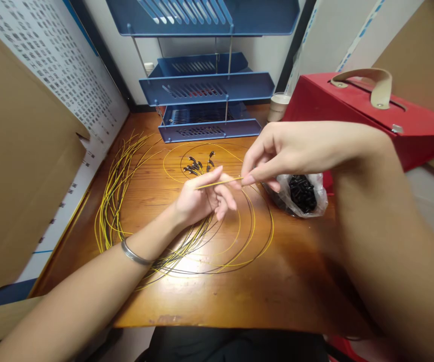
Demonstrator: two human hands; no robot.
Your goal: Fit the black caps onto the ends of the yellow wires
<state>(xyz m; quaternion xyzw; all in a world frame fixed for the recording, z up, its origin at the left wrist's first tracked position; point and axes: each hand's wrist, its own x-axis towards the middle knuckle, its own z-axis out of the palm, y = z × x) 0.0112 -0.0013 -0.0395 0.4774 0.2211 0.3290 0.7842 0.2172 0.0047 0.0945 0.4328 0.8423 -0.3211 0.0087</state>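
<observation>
My left hand (202, 198) is over the middle of the wooden desk (209, 296), fingers curled round a thin yellow wire (219, 183). My right hand (277, 151) pinches the free tip of that wire between thumb and forefinger, just right of the left fingers. Below both hands lie loose coils of yellow and black wires (217, 251). Several wire ends fitted with small black caps (200, 166) lie behind the left hand. A clear plastic bag of small black parts (303, 193) sits just below my right hand.
A blue stacked tray rack (205, 88) stands at the back of the desk. A red box with a tan handle (367, 100) fills the right side, with a paper cup (278, 106) beside it. Cardboard (17, 166) leans at the left. More yellow wires (113, 201) lie at the left.
</observation>
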